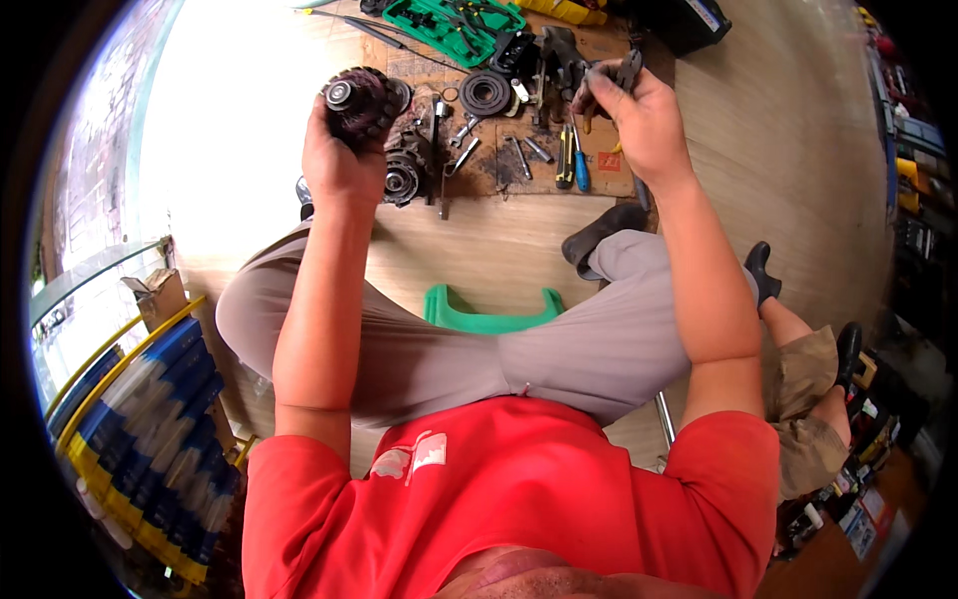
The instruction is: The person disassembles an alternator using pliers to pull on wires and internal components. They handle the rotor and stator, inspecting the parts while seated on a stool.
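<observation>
Rack boxes: standing in a yellow-railed rack at the near left, showing blue, white and yellow bands; any printing is blurring too much to read.
Left hand: rising at the far left, its fingers curling closely around a dark round part and gripping it.
Dark round part: sitting in the left hand above the cardboard's left side, showing a shiny round end.
Shirt print: showing white on the person's red shirt, near.
Green tool case: lying open at the far edge, holding dark tools.
Coiled ring: lying flat on the stained cardboard, which is covering the floor.
Blue-handled screwdriver: lying to the right of the coil, nearer the person.
Red printed square: marking the cardboard just right of the screwdriver; its detail is blurring.
Right hand: hovering over the cardboard's right side, its fingers closing on a dark metal piece and partly hiding its shape.
Black box: sitting at the far right, bearing a pale printed label.
Another person's legs: showing at the right.
</observation>
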`<state>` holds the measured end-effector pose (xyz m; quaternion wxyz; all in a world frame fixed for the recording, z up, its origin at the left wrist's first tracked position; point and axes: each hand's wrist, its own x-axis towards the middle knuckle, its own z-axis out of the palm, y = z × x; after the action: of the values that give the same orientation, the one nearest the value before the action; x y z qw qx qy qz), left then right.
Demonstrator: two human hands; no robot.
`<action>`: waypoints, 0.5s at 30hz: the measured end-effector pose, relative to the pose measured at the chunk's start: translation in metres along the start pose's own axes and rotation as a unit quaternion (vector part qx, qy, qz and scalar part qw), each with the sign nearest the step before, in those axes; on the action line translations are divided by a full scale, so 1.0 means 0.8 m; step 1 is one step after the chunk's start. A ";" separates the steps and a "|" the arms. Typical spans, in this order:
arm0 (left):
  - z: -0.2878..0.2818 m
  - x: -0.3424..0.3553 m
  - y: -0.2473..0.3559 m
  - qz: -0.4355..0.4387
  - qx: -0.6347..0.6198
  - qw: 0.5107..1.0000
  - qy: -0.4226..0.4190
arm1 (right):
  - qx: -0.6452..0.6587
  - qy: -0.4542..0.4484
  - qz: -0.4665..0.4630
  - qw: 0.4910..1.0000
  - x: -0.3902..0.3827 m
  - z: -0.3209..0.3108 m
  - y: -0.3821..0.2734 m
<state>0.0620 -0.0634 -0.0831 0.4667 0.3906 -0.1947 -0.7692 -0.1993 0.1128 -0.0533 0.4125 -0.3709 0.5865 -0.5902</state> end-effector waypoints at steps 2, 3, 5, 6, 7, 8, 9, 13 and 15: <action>0.001 -0.001 0.009 0.013 -0.014 1.000 0.007 | -0.009 0.068 0.112 0.991 0.020 -0.021 0.044; 0.000 -0.003 0.010 0.015 -0.005 1.000 0.023 | -0.010 0.097 0.160 0.982 0.030 -0.033 0.074; -0.003 -0.007 0.007 0.005 -0.010 1.000 0.014 | -0.091 0.140 0.239 0.957 0.034 -0.058 0.144; -0.006 -0.010 0.005 -0.009 -0.020 1.000 -0.005 | -0.172 0.153 0.264 0.936 0.026 -0.069 0.183; -0.009 -0.013 0.002 -0.021 -0.030 0.999 -0.026 | -0.179 0.138 0.365 0.903 0.010 -0.084 0.218; -0.012 -0.016 -0.002 -0.028 -0.019 0.999 -0.026 | -0.182 0.123 0.459 0.861 -0.008 -0.097 0.252; -0.015 -0.019 -0.007 -0.032 -0.009 0.999 -0.028 | -0.267 0.104 0.456 0.842 -0.029 -0.100 0.285; -0.023 -0.027 -0.018 -0.041 0.005 0.999 -0.010 | -0.499 -0.001 0.465 0.732 -0.056 -0.087 0.363; -0.025 -0.032 -0.022 -0.038 0.024 0.999 0.007 | -0.493 -0.043 0.482 0.723 -0.043 -0.068 0.374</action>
<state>0.0744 -0.0312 -0.0965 0.4289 0.4145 -0.1945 -0.7787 -0.2207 0.1742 -0.3522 0.4247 -0.2142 0.8763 0.0767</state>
